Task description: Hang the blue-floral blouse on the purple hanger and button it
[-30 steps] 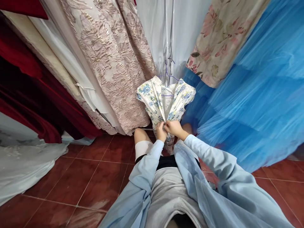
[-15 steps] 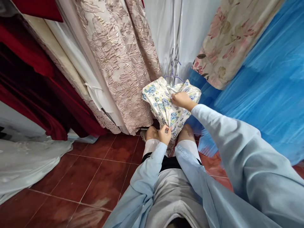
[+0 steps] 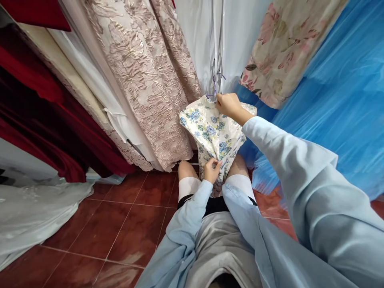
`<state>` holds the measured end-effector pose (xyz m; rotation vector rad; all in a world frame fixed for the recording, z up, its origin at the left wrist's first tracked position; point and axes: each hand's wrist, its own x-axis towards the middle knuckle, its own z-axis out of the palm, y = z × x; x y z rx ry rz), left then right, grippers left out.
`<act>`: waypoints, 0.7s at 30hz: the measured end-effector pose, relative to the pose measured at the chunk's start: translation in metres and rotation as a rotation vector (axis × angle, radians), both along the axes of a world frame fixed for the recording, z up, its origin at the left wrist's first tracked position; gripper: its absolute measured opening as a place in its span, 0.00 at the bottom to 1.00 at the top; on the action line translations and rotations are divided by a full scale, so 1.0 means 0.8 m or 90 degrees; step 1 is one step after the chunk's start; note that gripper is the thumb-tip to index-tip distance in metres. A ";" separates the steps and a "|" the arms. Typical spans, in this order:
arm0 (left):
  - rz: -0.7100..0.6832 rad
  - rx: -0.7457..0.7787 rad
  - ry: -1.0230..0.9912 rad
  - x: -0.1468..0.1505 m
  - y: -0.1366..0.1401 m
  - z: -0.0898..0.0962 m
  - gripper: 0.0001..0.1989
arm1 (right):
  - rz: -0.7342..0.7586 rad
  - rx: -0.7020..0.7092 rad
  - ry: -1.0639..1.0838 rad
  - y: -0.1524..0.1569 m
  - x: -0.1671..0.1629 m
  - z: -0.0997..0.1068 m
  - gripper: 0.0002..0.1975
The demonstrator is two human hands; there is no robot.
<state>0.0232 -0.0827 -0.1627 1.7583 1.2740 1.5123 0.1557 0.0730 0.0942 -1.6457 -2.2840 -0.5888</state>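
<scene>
Above and between 2 knees (image 3: 186, 170), a floral garment (image 3: 207, 130) sits on a purple hanger (image 3: 215, 82), held at 2 spots.
Low on its front, the left hand (image 3: 211, 171) pinches the cloth, thumb and finger ringed with their tips together; the right hand (image 3: 230, 106) is curled tight at the neckline edge, and whether it grips anything smaller I cannot tell. Sideways room is narrow: the edge of the pink brocade gown (image 3: 141, 80) runs just beside the garment, and the blue tulle skirt (image 3: 330, 100) spreads near its right. Wider room opens leftward, where red tiled floor (image 3: 120, 232) reaches the pale cloth (image 3: 39, 216).
</scene>
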 end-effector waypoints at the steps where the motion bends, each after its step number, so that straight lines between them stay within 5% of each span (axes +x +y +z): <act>1: 0.003 0.030 0.003 -0.003 0.007 0.007 0.08 | -0.006 0.014 0.025 -0.003 0.001 -0.006 0.16; 6: 0.069 0.241 0.024 -0.019 0.067 0.104 0.11 | 0.051 0.088 0.130 -0.012 0.020 -0.045 0.14; 12: -0.060 0.304 0.198 -0.023 0.176 0.245 0.15 | 0.087 0.107 0.132 -0.005 0.035 -0.063 0.13; 15: -0.107 0.257 0.306 -0.014 0.215 0.266 0.10 | 0.076 0.100 0.104 -0.002 0.034 -0.057 0.15; 21: -0.075 0.196 0.359 -0.003 0.239 0.264 0.03 | 0.116 0.052 0.014 0.002 0.032 -0.058 0.17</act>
